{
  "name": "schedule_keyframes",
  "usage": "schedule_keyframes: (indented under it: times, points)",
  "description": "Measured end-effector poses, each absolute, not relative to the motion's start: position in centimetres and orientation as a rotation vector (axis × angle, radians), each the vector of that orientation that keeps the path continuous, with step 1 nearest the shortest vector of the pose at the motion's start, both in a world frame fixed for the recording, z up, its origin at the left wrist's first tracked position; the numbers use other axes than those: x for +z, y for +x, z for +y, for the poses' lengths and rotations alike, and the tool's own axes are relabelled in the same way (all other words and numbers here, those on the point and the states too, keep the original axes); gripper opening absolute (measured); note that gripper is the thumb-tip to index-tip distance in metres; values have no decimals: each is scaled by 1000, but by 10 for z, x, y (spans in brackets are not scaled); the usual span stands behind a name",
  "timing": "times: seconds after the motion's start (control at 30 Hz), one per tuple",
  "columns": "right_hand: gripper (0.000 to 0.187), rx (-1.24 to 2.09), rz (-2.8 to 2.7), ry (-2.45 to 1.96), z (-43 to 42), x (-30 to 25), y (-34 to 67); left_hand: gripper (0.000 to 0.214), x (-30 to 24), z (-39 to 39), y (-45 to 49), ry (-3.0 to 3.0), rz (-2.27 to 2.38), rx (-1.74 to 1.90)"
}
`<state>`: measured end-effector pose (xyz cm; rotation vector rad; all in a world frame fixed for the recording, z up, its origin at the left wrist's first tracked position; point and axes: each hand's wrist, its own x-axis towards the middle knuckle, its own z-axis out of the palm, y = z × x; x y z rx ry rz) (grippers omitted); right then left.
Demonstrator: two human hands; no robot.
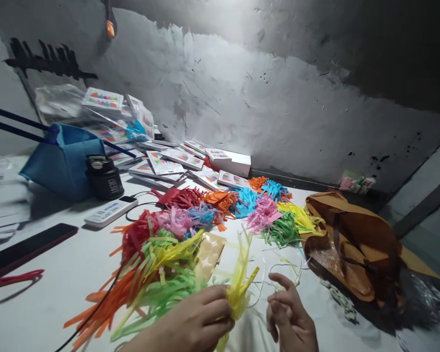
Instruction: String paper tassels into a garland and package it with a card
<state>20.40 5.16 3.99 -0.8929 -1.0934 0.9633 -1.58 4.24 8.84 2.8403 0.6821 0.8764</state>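
Observation:
My left hand (196, 318) is closed around the folded base of a yellow paper tassel (241, 278), whose cut strips fan upward. Just to its right, my right hand (289, 315) has its fingers curled, pinching what looks like a thin white string (269, 271) that loops over the white surface. Under and left of my left hand lies a heap of green, orange and yellow tassels (150, 283). More tassels in red, pink, blue and orange (220, 205) are spread farther back.
White flat boxes (190, 161) are stacked along the grey wall. A blue bag (64, 164), black jar (104, 177), white remote (110, 211) and dark phone (25, 249) lie at left. A brown bag (352, 244) sits at right. A gold packet (210, 252) lies among the tassels.

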Motion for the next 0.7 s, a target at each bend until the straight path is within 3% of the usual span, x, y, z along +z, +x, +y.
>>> schedule_keyframes:
  times: [0.13, 0.2, 0.37, 0.43, 0.57, 0.7]
  points:
    - [28, 1285, -1273, -841, 50, 49, 188, 30, 98, 19, -22, 2808, 702, 814]
    - [26, 1293, -1315, -826, 46, 50, 183, 32, 98, 11, -31, 2737, 775, 740]
    - [19, 776, -1463, -981, 27, 55, 166, 36, 71, -8, -54, 2269, 1476, 1287]
    - [17, 720, -1535, -932, 20, 55, 156, 43, 61, -13, -52, 2153, 1604, 1320]
    - [18, 916, -1474, -823, 10, 52, 144, 21, 57, -17, -32, 1974, 1278, 1126]
    - [23, 939, -1293, -1030, 3, 47, 146, 28, 58, -16, -23, 1290, 1076, 1171]
